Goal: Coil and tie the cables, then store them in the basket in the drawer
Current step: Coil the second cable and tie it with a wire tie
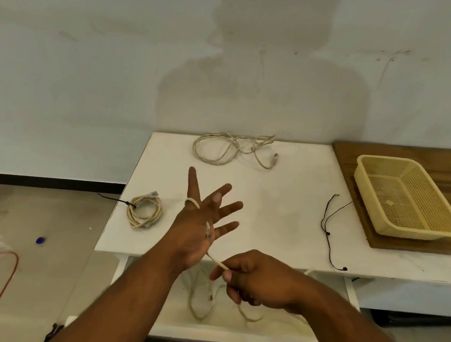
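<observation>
My left hand (200, 223) is held up over the white table (283, 217), fingers spread, with a beige cable (217, 261) looped round the base of its index finger and running down across the palm. My right hand (252, 278) pinches that cable just below the left palm. The rest of the cable hangs in loose loops into the open drawer (231, 328). A coiled and tied beige cable (144, 212) lies at the table's left. A loose beige cable (232, 148) lies at the back. The yellow basket (406, 199) stands empty on a wooden board at the right.
A thin black tie cord (328, 230) lies on the table between my hands and the wooden board (432, 246). An orange cable (2, 273) and a small blue object (40, 240) lie on the floor at the left. A wall stands behind the table.
</observation>
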